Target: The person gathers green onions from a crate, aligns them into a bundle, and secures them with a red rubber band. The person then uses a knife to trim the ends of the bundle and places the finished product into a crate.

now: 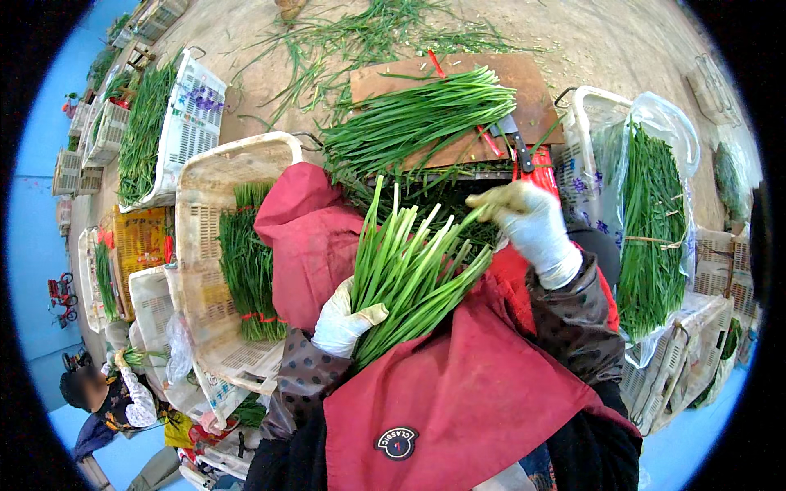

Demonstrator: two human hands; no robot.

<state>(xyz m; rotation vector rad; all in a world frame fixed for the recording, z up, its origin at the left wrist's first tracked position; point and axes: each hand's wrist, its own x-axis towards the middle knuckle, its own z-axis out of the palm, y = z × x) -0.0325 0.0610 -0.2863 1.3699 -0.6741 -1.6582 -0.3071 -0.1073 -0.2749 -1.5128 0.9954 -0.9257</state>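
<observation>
My left hand (349,319), in a white glove, grips a loose bunch of green garlic chives (411,276) over my lap, the pale cut ends fanned up and to the right. My right hand (522,224), gloved with stained fingertips, pinches the end of a stalk at the bunch's right side; its fingers are slightly blurred. Beyond both hands, a larger pile of chives (424,116) lies on a brown board (528,80). A black-handled knife (521,147) rests at the pile's right, beside red ties (489,141).
At left, a white plastic crate (202,166) holds tied chives (249,264). To the right, a bagged bundle of chives (652,227) sits by another crate (589,104). Loose chive trimmings (368,37) litter the floor. A person (123,399) sits at lower left, holding greens.
</observation>
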